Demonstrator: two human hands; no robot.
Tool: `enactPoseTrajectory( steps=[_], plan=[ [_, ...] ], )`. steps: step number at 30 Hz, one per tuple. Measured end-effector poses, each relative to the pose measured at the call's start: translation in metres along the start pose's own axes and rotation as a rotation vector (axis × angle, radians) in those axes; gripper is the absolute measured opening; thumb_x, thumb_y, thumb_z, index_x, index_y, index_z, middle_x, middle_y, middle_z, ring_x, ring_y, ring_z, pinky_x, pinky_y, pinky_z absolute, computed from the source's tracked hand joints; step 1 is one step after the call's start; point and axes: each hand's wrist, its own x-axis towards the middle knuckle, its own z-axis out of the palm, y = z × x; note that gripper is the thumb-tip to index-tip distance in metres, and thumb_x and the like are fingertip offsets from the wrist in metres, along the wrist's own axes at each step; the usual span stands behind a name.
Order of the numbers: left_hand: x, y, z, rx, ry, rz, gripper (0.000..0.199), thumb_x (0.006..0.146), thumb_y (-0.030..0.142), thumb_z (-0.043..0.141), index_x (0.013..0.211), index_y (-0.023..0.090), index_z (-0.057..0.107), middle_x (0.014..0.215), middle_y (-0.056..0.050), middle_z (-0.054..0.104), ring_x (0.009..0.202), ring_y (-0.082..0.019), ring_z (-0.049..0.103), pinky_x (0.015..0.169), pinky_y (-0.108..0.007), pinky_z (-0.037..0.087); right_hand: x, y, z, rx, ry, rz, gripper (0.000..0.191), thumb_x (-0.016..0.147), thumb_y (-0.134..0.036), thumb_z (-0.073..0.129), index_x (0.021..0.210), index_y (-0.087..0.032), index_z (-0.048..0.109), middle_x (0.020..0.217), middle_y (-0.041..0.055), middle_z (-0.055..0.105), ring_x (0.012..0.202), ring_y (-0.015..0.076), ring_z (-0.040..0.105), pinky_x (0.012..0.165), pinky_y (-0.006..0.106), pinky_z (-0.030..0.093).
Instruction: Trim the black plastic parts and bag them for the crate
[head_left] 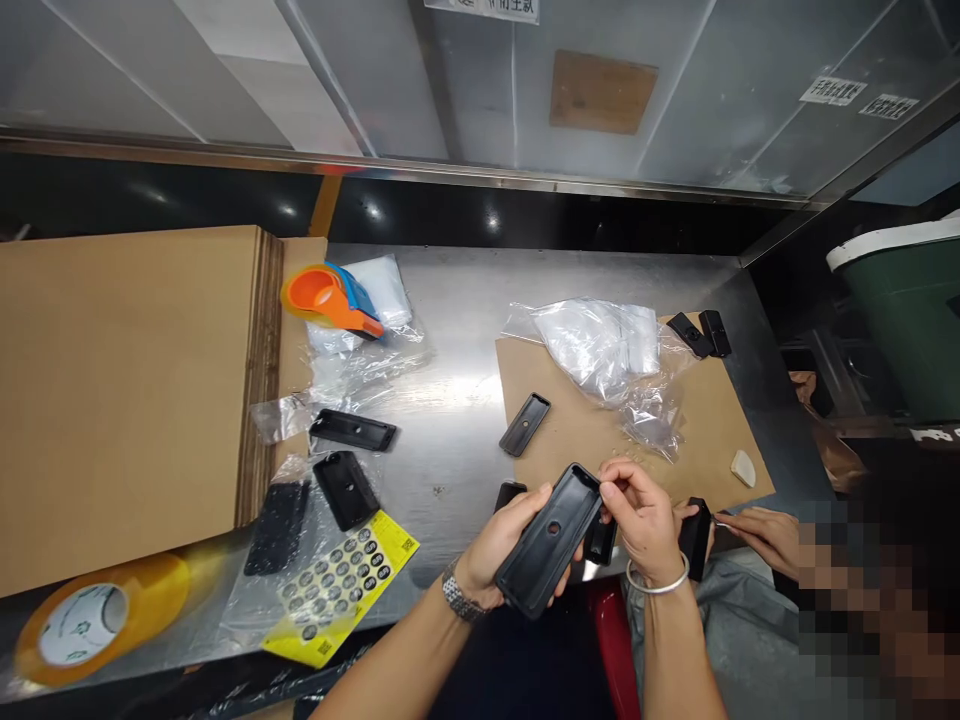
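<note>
A long black plastic housing [551,540], shallow and hollow with a small round hole in its floor, lies tilted in my left hand [510,545]. The fingers and thumb of that hand wrap round its sides. At the housing's upper right corner, my right hand [641,515] has thumb and forefinger pinched together; whatever is between the fingertips is hidden. Below the right hand, another black part [600,540] shows in part. A smaller black housing [525,424] lies just beyond on the table, and one more [510,494] is partly covered by my left hand.
At right, a co-worker's hands [765,535] hold a black part [696,540]. Plastic bags [600,345] lie on a cardboard sheet [712,430]. Leftward are stacked cardboard [127,390], a tape dispenser [330,295], black housings [345,490], a yellow sticker sheet [375,560] and a tape roll [150,600].
</note>
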Motion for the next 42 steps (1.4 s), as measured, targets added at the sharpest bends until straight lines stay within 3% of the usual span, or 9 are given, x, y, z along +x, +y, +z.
enactPoseTrajectory(
  steps=[3,10,21,26,31,34,36,39,42],
  plan=[
    [0.001,0.000,-0.001,-0.036,-0.002,0.000,0.053,0.083,0.051,0.028,0.084,0.008,0.058,0.066,-0.008,0.060,0.042,-0.014,0.057,0.033,-0.021,0.044,0.003,0.002,0.000,-0.028,-0.008,0.011,0.014,0.081,-0.029,0.052,0.090,-0.020,0.056,0.083,0.0008,0.046,0.054,0.0050,0.044,0.046,0.019,0.040],
    [0.002,-0.004,0.000,-0.078,0.034,-0.018,0.053,0.083,0.050,0.027,0.085,0.007,0.058,0.066,-0.009,0.060,0.040,-0.015,0.056,0.033,-0.022,0.043,0.004,0.006,-0.001,0.090,-0.021,0.060,0.011,0.079,-0.029,0.055,0.078,-0.019,0.052,0.076,-0.0010,0.047,0.051,0.0053,0.045,0.042,0.018,0.039],
    [0.010,-0.005,-0.008,-0.241,0.003,-0.058,0.054,0.081,0.053,0.032,0.091,0.008,0.059,0.071,-0.008,0.062,0.044,-0.016,0.058,0.036,-0.025,0.045,0.006,0.016,0.014,0.119,0.202,0.151,0.016,0.077,-0.034,0.057,0.078,-0.019,0.053,0.064,-0.0040,0.052,0.049,0.0057,0.046,0.047,0.018,0.040],
    [0.015,-0.003,-0.004,-0.251,0.086,-0.006,0.050,0.082,0.049,0.033,0.084,0.007,0.060,0.071,-0.009,0.062,0.045,-0.015,0.057,0.037,-0.025,0.044,0.002,0.022,0.018,0.113,0.306,0.194,0.022,0.077,-0.039,0.055,0.080,-0.017,0.054,0.065,-0.0020,0.053,0.056,0.0082,0.049,0.050,0.020,0.042],
    [0.022,-0.004,-0.003,-0.225,0.248,0.020,0.042,0.081,0.046,0.035,0.076,0.010,0.057,0.065,-0.007,0.060,0.045,-0.013,0.054,0.040,-0.025,0.044,-0.002,0.031,0.020,0.098,0.320,0.230,0.024,0.076,-0.041,0.055,0.079,-0.017,0.053,0.077,0.0021,0.057,0.058,0.0082,0.050,0.052,0.021,0.044],
    [0.032,-0.010,-0.008,-0.036,0.361,0.126,0.036,0.078,0.046,0.040,0.078,0.013,0.054,0.059,-0.003,0.055,0.048,-0.013,0.053,0.045,-0.026,0.045,-0.003,0.044,0.017,0.013,0.337,0.254,0.027,0.076,-0.043,0.052,0.080,-0.017,0.052,0.081,0.0041,0.059,0.060,0.0092,0.052,0.053,0.022,0.045],
    [0.043,-0.017,-0.016,0.110,0.424,0.226,0.034,0.076,0.045,0.047,0.090,0.015,0.053,0.062,-0.001,0.054,0.050,-0.012,0.053,0.046,-0.025,0.045,-0.003,0.059,0.012,-0.107,0.360,0.280,0.030,0.076,-0.045,0.049,0.084,-0.017,0.051,0.083,0.0052,0.060,0.062,0.0109,0.054,0.054,0.024,0.046],
    [0.066,-0.029,-0.031,0.247,0.502,0.365,0.046,0.071,0.036,0.058,0.112,0.021,0.045,0.085,-0.002,0.058,0.065,-0.012,0.057,0.058,-0.024,0.047,-0.004,0.085,0.000,-0.278,0.435,0.313,0.034,0.075,-0.046,0.045,0.089,-0.016,0.051,0.083,0.0066,0.060,0.069,0.0149,0.056,0.060,0.028,0.047],
    [0.093,-0.037,-0.050,0.394,0.578,0.495,0.058,0.065,0.026,0.065,0.118,0.020,0.041,0.108,-0.006,0.056,0.093,-0.015,0.055,0.081,-0.026,0.043,-0.008,0.108,-0.014,-0.448,0.532,0.340,0.036,0.073,-0.043,0.043,0.094,-0.015,0.051,0.089,0.0100,0.057,0.076,0.0191,0.056,0.073,0.036,0.044]
  ],
)
